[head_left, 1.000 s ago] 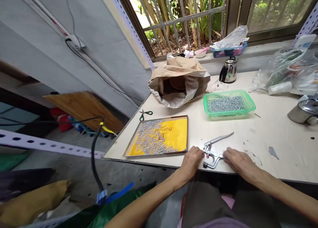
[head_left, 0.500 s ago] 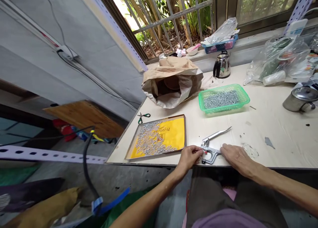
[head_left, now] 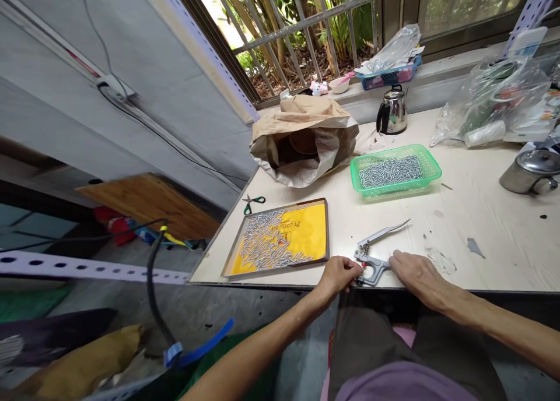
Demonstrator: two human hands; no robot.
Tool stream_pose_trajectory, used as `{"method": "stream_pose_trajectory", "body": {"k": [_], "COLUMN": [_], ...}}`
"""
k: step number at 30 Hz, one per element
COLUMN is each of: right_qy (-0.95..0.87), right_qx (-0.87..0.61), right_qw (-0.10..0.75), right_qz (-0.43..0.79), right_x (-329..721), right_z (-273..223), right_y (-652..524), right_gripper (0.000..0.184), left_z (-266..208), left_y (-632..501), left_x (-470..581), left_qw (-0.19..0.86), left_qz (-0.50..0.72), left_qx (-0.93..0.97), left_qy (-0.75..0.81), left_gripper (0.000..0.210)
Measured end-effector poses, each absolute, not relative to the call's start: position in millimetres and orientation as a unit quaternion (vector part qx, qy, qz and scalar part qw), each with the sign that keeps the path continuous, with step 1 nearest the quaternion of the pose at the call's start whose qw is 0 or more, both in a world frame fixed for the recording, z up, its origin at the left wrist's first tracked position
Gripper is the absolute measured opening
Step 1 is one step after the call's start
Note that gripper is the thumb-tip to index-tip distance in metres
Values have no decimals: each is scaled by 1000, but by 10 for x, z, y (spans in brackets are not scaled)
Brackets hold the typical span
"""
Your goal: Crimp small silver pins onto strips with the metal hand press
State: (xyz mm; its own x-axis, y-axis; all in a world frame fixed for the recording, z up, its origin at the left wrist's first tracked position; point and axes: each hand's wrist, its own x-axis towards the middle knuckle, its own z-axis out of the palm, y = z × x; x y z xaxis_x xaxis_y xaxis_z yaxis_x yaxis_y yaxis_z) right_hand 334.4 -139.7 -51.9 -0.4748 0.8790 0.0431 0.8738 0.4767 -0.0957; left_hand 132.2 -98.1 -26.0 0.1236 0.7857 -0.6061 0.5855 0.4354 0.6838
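Grasped press pliers [head_left: 374, 267] in right hand [head_left: 415, 273]; pinched alongside with left hand [head_left: 340, 273], holding nothing discernible; seemingly mid-adjustment, next required alignment.

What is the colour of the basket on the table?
The basket is green; see the head view.

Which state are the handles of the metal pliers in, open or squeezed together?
Open: the upper handle slants up, clearly apart from the lower handle at the right hand.

Looks like a small workshop (barred window [head_left: 301, 24] alongside), judging by hand tool [head_left: 380, 266] and heaped metal pieces [head_left: 263, 243].
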Motion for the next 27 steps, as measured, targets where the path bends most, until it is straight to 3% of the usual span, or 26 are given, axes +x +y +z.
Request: {"method": "stream_pose_trajectory", "body": {"k": [13,17,21,25,27], "right_qy": [-865,-869,-879,-875,-875], "right_qx": [-490,-480,-461,-474,-477], "right_qw": [-8,18,62,59,30], "right_qz": [109,120,108,74,84], "right_x": [3354,3394,3497,3634,3685], "right_z": [-251,-331,-379,-372,-371], "right_y": [-1346,-1339,-1276,-1092,-980], "right_gripper": [20,23,13,71,86], "left_z": [-209,-248,-257,-224,-209], "left_y": [-944,-952,-968,-978,-980], "left_x": [1363,1357,1355,1370,1379], "left_qw": [539,541,548,550,546], "left_qz": [16,28,46,43,38], "left_qx": [542,534,525,514,510], "left_qy": [644,649,650,657,664], "left_gripper": [17,16,15,16,17]}}
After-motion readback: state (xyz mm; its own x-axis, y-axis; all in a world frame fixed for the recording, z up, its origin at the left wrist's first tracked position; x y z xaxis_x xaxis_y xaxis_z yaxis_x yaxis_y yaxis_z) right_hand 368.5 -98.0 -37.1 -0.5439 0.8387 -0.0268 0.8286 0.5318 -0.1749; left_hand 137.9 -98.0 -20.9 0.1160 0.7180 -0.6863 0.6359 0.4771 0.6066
